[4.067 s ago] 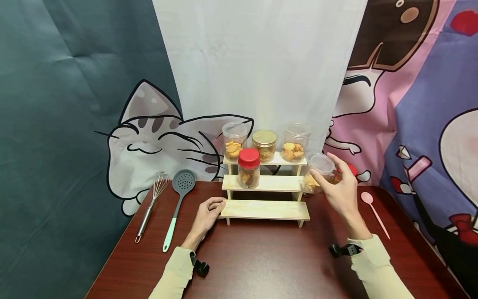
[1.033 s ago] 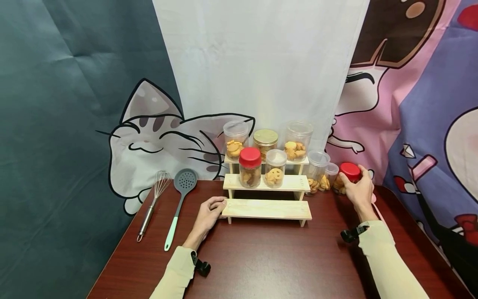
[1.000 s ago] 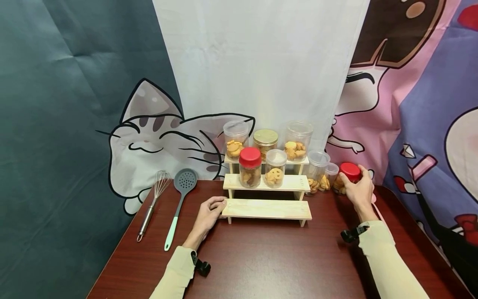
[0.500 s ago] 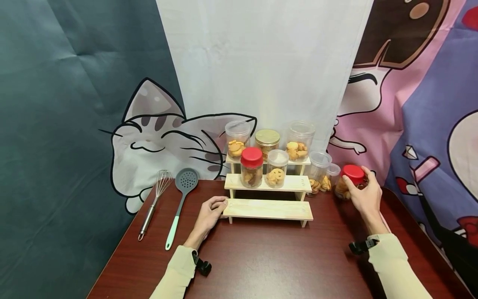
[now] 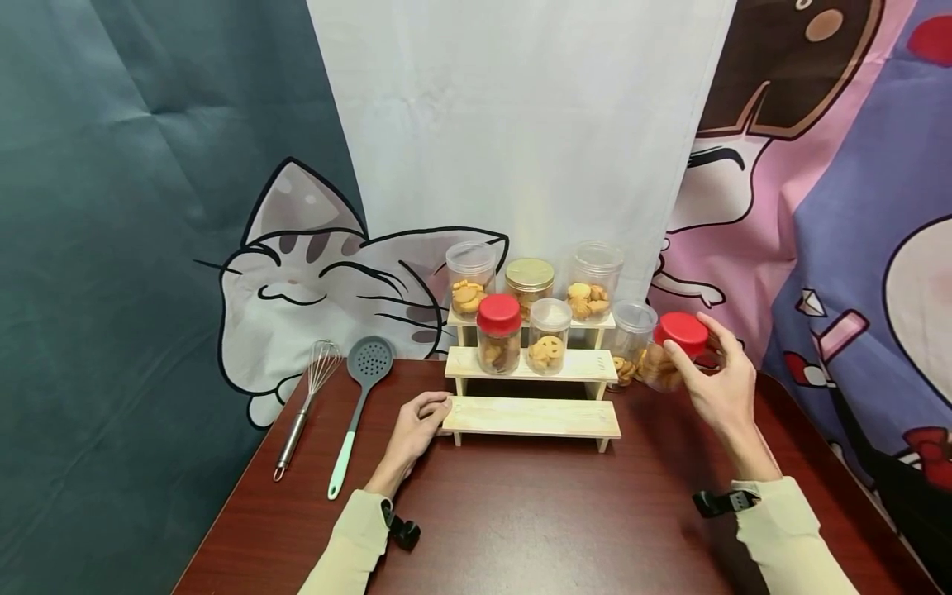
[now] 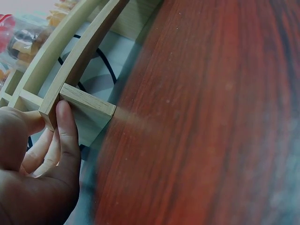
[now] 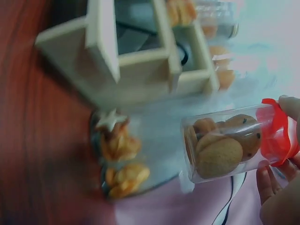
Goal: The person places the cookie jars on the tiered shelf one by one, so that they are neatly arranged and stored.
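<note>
The red-lidded jar (image 5: 672, 351) is in the right hand (image 5: 717, 376), whose thumb and fingers are clamped on its red lid from either side; the clear body hangs below the grip, off the table (image 5: 543, 521), and the right wrist view shows round cookies inside. Just left of that grip, partly behind the red-lidded jar, a tall clear jar (image 5: 632, 326) stands on the table, with cookies at its bottom. Farther left is the stepped wooden rack (image 5: 531, 416), and at its far end the left hand (image 5: 416, 434) pinches the end of the lowest board, thumb on one face and fingers on the other, beside the leg. Between the two grips and farther back, the middle step bears a second red-capped jar (image 5: 499, 335) and, touching or nearly so on its right, a clear-capped jar (image 5: 548, 337) of round cookies. Behind them, on the top step, stand a clear jar on the left (image 5: 470, 281), a gold-lidded jar (image 5: 529, 285) partly hidden, and a wide clear jar (image 5: 595, 281) on the right. To the left of the left hand's grip lies a grey skimmer (image 5: 357, 413) with a mint handle, and beyond it a wire whisk (image 5: 303, 405). A printed cloth (image 5: 521, 124) hangs behind everything.
</note>
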The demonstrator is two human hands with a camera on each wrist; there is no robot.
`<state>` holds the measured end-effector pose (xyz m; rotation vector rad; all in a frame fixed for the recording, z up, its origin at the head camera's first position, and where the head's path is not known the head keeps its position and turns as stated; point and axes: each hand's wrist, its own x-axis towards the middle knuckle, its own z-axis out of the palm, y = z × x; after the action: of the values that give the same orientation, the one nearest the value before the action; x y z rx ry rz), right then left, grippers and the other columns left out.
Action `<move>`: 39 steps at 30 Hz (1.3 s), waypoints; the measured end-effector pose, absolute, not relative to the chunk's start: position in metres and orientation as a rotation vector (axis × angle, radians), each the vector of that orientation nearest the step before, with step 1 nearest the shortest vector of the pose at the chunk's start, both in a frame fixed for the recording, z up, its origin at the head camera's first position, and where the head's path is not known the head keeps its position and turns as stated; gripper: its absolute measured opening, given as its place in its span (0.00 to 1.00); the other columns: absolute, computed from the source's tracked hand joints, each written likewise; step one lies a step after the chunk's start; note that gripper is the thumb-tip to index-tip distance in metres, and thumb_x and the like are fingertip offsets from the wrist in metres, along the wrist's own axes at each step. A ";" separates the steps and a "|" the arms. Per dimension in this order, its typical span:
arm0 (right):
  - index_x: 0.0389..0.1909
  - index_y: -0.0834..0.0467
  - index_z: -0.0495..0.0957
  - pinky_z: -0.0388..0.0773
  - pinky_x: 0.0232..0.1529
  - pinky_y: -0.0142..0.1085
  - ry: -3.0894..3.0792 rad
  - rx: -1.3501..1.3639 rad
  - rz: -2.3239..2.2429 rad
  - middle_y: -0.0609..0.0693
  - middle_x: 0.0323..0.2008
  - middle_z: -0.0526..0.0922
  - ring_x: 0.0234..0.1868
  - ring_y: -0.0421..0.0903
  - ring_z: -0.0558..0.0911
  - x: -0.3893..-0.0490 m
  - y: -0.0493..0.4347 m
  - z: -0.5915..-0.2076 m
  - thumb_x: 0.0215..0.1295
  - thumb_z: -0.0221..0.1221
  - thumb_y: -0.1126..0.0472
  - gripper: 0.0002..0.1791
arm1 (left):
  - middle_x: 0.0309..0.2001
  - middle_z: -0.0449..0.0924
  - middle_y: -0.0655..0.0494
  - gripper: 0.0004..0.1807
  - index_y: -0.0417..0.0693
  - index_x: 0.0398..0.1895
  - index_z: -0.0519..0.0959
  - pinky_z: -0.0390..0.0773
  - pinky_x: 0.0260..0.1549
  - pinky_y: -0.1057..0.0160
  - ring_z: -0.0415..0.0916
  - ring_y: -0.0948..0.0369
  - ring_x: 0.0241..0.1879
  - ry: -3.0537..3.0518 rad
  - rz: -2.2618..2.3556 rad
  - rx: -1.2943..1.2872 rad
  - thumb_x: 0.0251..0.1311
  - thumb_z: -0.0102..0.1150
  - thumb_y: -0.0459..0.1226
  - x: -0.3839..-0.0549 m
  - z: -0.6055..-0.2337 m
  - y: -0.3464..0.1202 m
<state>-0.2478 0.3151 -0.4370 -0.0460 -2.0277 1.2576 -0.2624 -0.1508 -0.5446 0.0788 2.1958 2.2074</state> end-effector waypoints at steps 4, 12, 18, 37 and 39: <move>0.72 0.41 0.80 0.77 0.48 0.15 -2.014 0.006 1.287 0.43 0.56 0.86 0.46 0.30 0.84 -0.249 0.296 -0.426 0.61 0.79 0.63 0.39 | 0.51 0.88 0.36 0.21 0.32 0.66 0.80 0.90 0.38 0.65 0.86 0.63 0.39 2.188 2.219 0.076 0.77 0.64 0.36 -0.262 -0.545 -0.150; 0.73 0.53 0.79 0.78 0.45 0.18 -2.008 0.079 1.435 0.59 0.61 0.86 0.49 0.33 0.85 -0.249 0.252 -0.408 0.64 0.76 0.67 0.36 | 0.52 0.88 0.38 0.21 0.33 0.65 0.81 0.91 0.39 0.64 0.87 0.64 0.40 2.213 2.200 0.088 0.77 0.65 0.36 -0.260 -0.544 -0.150; 0.74 0.58 0.77 0.78 0.46 0.16 -2.007 0.169 1.452 0.65 0.63 0.84 0.48 0.31 0.84 -0.251 0.226 -0.400 0.64 0.76 0.67 0.37 | 0.53 0.89 0.39 0.21 0.34 0.66 0.81 0.90 0.39 0.65 0.87 0.63 0.40 2.233 2.177 0.086 0.77 0.65 0.37 -0.260 -0.545 -0.150; 0.73 0.55 0.79 0.80 0.55 0.20 -1.999 0.157 1.443 0.55 0.63 0.85 0.60 0.48 0.84 -0.285 0.195 -0.426 0.61 0.80 0.61 0.38 | 0.52 0.89 0.39 0.21 0.33 0.65 0.81 0.89 0.37 0.66 0.86 0.64 0.39 2.239 2.172 0.084 0.77 0.65 0.37 -0.262 -0.544 -0.152; 0.72 0.53 0.79 0.80 0.55 0.20 -1.993 0.173 1.446 0.54 0.63 0.85 0.61 0.46 0.83 -0.288 0.194 -0.428 0.61 0.80 0.59 0.37 | 0.51 0.89 0.40 0.21 0.34 0.65 0.81 0.89 0.37 0.66 0.86 0.64 0.39 2.252 2.166 0.076 0.77 0.65 0.37 -0.263 -0.544 -0.153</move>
<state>-0.2879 0.1936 -0.4279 0.1735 -1.9931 1.4457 -0.2627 -0.1527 -0.5442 0.0763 2.2518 2.1664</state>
